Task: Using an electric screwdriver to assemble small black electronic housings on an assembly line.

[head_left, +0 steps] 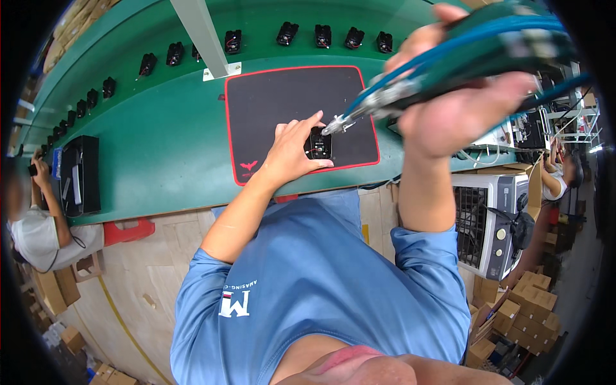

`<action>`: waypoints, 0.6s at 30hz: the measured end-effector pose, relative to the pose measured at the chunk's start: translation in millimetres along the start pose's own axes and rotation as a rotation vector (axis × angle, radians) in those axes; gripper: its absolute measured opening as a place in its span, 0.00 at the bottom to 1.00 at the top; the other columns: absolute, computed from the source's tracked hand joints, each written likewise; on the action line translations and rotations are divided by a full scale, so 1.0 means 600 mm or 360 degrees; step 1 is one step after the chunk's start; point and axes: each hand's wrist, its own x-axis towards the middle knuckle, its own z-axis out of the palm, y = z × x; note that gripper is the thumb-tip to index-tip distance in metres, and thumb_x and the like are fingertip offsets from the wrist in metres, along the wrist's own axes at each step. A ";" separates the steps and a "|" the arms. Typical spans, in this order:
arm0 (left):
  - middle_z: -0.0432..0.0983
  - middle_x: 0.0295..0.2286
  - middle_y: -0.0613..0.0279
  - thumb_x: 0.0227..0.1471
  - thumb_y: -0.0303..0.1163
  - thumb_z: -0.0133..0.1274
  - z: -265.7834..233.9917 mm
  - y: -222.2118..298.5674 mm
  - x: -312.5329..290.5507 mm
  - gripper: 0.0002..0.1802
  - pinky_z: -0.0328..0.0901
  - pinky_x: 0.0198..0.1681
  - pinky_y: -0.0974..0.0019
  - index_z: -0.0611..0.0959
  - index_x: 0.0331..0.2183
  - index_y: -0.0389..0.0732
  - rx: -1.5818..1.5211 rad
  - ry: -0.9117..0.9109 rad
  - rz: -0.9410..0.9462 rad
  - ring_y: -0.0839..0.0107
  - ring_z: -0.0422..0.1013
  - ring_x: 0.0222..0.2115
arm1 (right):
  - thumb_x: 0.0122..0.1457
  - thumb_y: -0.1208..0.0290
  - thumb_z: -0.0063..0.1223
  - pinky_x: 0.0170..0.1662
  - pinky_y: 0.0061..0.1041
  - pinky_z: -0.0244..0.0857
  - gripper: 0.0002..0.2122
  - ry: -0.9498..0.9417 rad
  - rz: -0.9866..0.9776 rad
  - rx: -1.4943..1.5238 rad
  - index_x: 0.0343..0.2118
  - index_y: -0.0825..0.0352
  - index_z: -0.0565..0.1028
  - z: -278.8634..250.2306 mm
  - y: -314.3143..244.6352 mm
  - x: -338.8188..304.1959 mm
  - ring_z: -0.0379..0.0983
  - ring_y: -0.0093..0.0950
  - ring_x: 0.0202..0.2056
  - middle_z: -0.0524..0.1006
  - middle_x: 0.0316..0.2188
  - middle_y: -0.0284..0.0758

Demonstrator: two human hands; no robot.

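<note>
A small black square part lies on a black mat with a red border on the green bench. My left hand rests on the mat and steadies the part, index finger and thumb on either side of it. My right hand grips a green powered screwdriver with blue hoses. Its metal tip points down at the part's top edge.
A row of small black parts runs along the green conveyor behind the mat. A white post stands at the mat's back left. A person works at far left beside a black box. Cardboard boxes and a white unit sit at right.
</note>
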 end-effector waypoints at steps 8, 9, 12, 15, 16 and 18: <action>0.74 0.46 0.59 0.30 0.40 0.74 -0.025 0.006 -0.005 0.53 0.53 0.54 0.56 0.69 0.59 0.43 -0.0024 0.0062 0.0050 0.62 0.68 0.47 | 0.64 0.34 0.27 0.26 0.24 0.66 0.37 0.0152 -0.0207 -0.0347 0.48 0.73 0.67 -0.022 0.024 0.023 0.69 0.25 0.25 0.76 0.31 0.42; 0.73 0.47 0.59 0.30 0.40 0.74 -0.043 0.005 -0.013 0.52 0.53 0.55 0.56 0.70 0.58 0.44 0.0082 0.0068 0.0042 0.61 0.67 0.48 | 0.63 0.34 0.27 0.26 0.24 0.66 0.38 0.0037 -0.0083 -0.0290 0.48 0.73 0.67 -0.030 0.035 0.014 0.69 0.25 0.25 0.75 0.31 0.41; 0.71 0.49 0.56 0.32 0.37 0.73 -0.115 -0.004 -0.033 0.48 0.52 0.57 0.56 0.72 0.57 0.45 0.0209 0.0195 -0.0080 0.57 0.65 0.54 | 0.62 0.33 0.30 0.28 0.24 0.65 0.38 -0.0005 0.0122 -0.0094 0.49 0.73 0.67 -0.036 0.062 -0.009 0.68 0.24 0.26 0.74 0.29 0.38; 0.69 0.51 0.54 0.35 0.37 0.70 -0.216 -0.054 -0.041 0.46 0.52 0.57 0.54 0.70 0.58 0.45 0.0507 0.0258 -0.0193 0.57 0.64 0.54 | 0.59 0.30 0.35 0.31 0.22 0.62 0.42 0.0073 0.0248 -0.0214 0.52 0.73 0.67 -0.063 0.061 -0.034 0.65 0.22 0.27 0.71 0.27 0.32; 0.69 0.51 0.56 0.36 0.36 0.69 -0.253 -0.097 -0.046 0.45 0.52 0.57 0.53 0.70 0.58 0.46 0.0694 0.0351 -0.0206 0.58 0.64 0.55 | 0.58 0.29 0.34 0.32 0.20 0.59 0.42 0.0144 0.0251 -0.0211 0.53 0.73 0.65 -0.081 0.069 -0.040 0.64 0.21 0.27 0.70 0.26 0.33; 0.68 0.51 0.58 0.37 0.34 0.68 -0.352 -0.173 -0.048 0.42 0.55 0.54 0.51 0.70 0.56 0.45 0.0870 0.0446 -0.0396 0.58 0.64 0.55 | 0.57 0.27 0.34 0.31 0.19 0.58 0.43 0.0084 0.0316 -0.0245 0.52 0.72 0.64 -0.090 0.067 -0.049 0.63 0.20 0.26 0.68 0.25 0.32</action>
